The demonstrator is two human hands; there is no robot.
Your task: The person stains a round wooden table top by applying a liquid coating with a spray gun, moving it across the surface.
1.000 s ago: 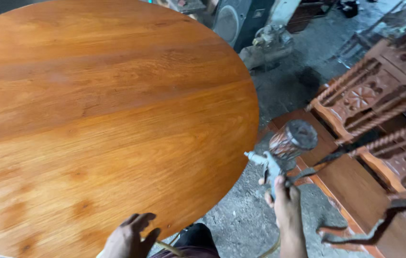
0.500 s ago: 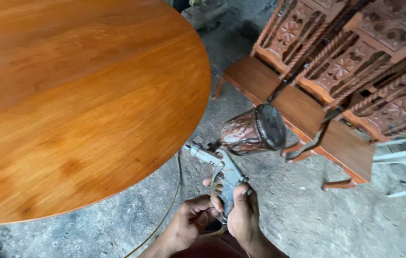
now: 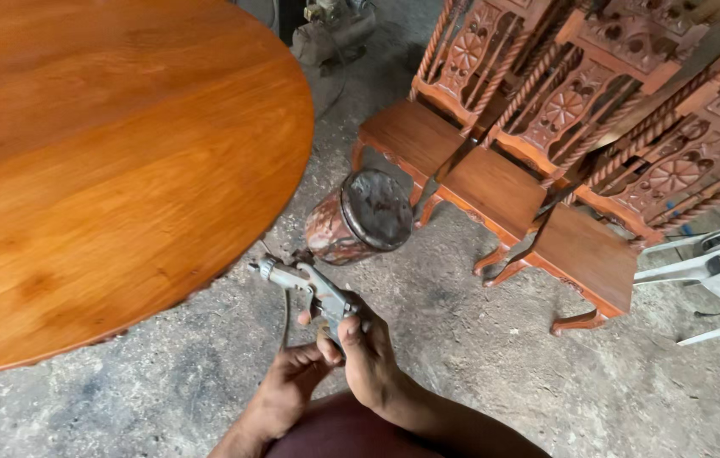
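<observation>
Both hands close on one tool: the right hand (image 3: 368,352) wraps its fingers around the handle of a spray gun (image 3: 313,288), thumb laid along the back of the grip, while the left hand (image 3: 292,382) comes up from below with its fingertips pinched at the base of the handle, just where the hose or fitting would join, though that joint is hidden behind the fingers. Neither hand is spread; both are pressed onto the gun. It is held low over the grey concrete floor (image 3: 462,373), just off the edge of the round wooden tabletop (image 3: 106,170), with its nozzle pointing left toward that rim but apart from it. Judging from the surface alone, the tabletop already carries an even, glossy orange-brown coat with the grain showing through, so the spraying of its face looks largely done; whether the edge or underside is finished cannot be told from here. The gun is a dull grey metal body, worn and stained, with a side-mounted cup (image 3: 356,216) tilted toward the camera; the cup is crusted with reddish-brown and pale drips, and its round lid is dark and smeared. Carved wooden chairs (image 3: 496,182) in a similar red-brown tone stand close by on the right.
</observation>
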